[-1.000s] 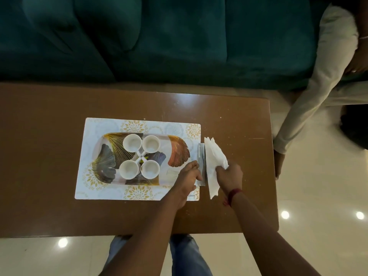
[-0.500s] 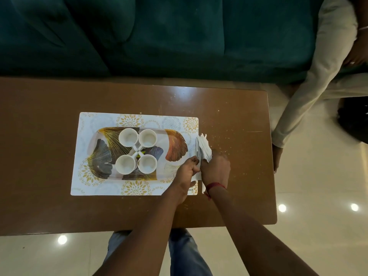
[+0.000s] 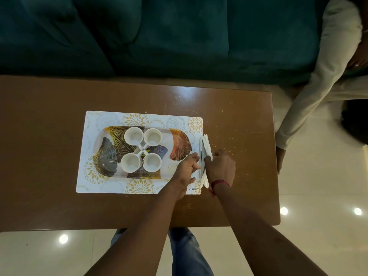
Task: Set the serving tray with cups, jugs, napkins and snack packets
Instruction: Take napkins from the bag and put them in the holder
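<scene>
A leaf-patterned serving tray (image 3: 180, 145) lies on a floral placemat (image 3: 111, 186) on the brown table. Several white cups (image 3: 133, 135) stand in a cluster on the tray, handles turned inward. At the placemat's right edge stands a thin metal napkin holder (image 3: 201, 156) with white napkins (image 3: 207, 145) in it. My left hand (image 3: 187, 168) grips the holder from the left. My right hand (image 3: 221, 168) presses the napkins into it from the right, fingers closed on them. No jugs or snack packets are in view.
The brown table (image 3: 59, 136) ends near the right at its edge (image 3: 275, 156). A teal sofa (image 3: 159, 36) runs along the far side. A seated person's light trouser leg (image 3: 318, 86) and foot are beyond the table's right end. My knee shows below.
The napkin that my right hand held loose and unfolded beside the holder has been pushed into the holder. Both hands have closed in against it.
</scene>
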